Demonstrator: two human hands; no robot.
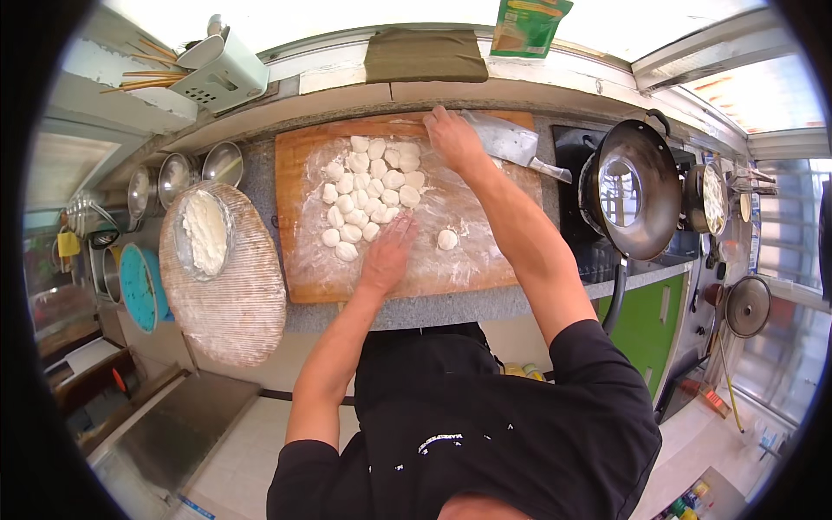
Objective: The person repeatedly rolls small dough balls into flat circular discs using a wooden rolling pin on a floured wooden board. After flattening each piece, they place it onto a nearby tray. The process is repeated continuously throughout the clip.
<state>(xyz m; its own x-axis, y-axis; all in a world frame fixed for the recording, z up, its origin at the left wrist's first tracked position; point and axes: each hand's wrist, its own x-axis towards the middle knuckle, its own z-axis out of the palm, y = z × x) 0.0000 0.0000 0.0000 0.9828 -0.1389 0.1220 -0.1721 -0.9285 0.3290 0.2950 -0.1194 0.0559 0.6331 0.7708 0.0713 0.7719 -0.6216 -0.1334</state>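
On a floured wooden cutting board [485, 277] lies a cluster of several small white dough pieces [374, 188]. One dough piece [447, 239] sits apart, to the right. My left hand [389, 256] rests low on the board with fingers stretched out, at the near right side of the cluster. At the far edge of the board my right hand [452, 139] is curled, its fingertips turned down; whatever is in them is hidden. Just right of it lies a cleaver [503, 139], blade on the board and handle pointing right.
A round ridged board [230, 303] holding a glass bowl of white filling [206, 234] stands left. Behind it are metal bowls [178, 173]; a turquoise basin [139, 286] is farther left. To the right, a wok [654, 173] sits on the stove. A utensil holder [225, 78] stands at the back.
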